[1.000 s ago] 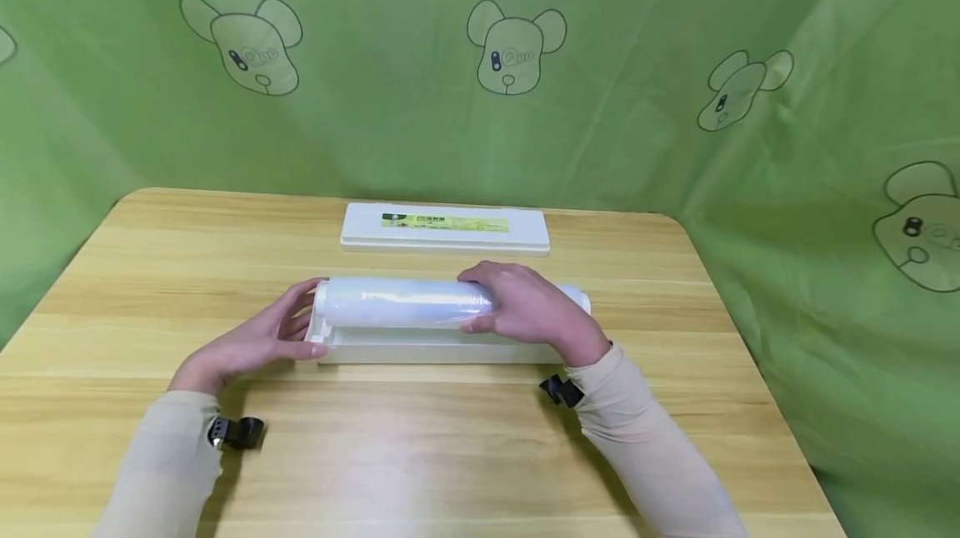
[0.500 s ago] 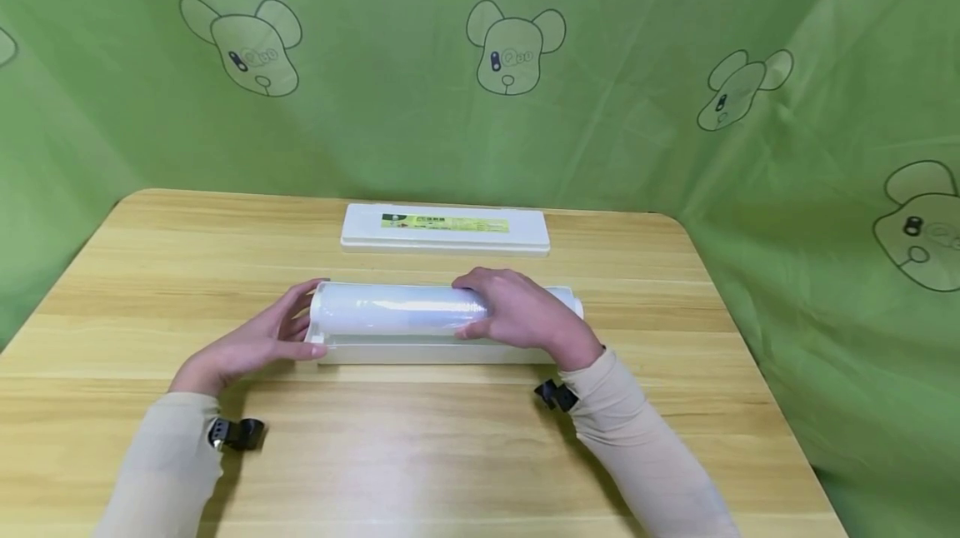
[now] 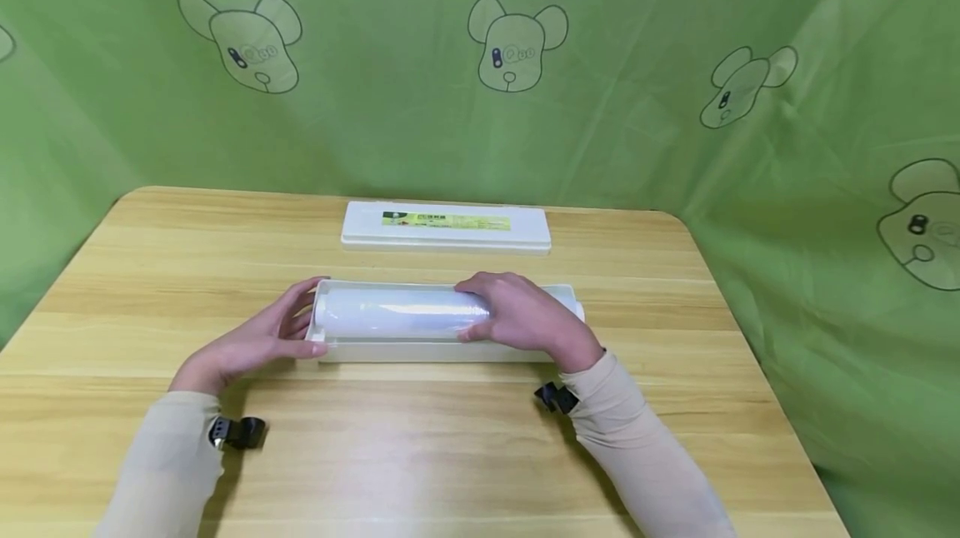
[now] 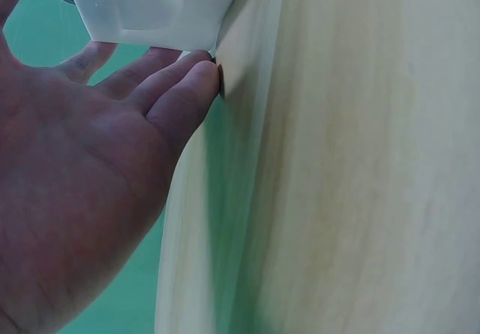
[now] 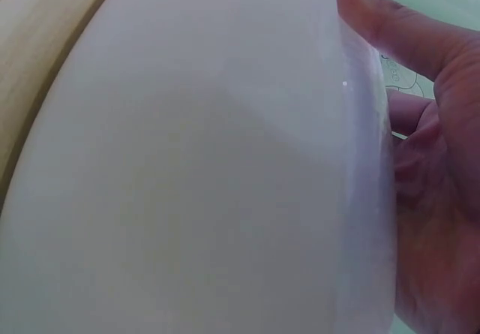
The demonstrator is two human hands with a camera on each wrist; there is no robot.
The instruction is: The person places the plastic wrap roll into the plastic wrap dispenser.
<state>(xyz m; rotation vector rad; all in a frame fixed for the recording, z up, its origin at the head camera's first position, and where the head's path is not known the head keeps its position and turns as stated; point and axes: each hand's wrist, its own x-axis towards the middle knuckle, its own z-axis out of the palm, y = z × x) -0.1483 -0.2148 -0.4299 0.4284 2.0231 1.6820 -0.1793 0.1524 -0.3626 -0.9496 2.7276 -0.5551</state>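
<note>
A roll of cling film (image 3: 390,311) lies lengthwise in a long white plastic box (image 3: 420,352) on the table. Its right end sits at the box's right end wall, perhaps on the rim. My right hand (image 3: 517,313) grips the roll from above, right of its middle, thumb on the near side and fingers over the far side. At the box's left end my left hand (image 3: 258,334) holds the box, thumb at the front corner and fingers behind. The left wrist view shows those fingertips (image 4: 199,79) against the box's end wall (image 4: 150,11).
Behind the box, near the table's far edge, lies a white lid (image 3: 450,242) with a yellow-green label. A green curtain (image 3: 397,122) with printed bear heads hangs around the wooden table (image 3: 420,455).
The roll has shifted slightly left and come down into the box, my right hand moving with it. My left hand stays at the box's left end.
</note>
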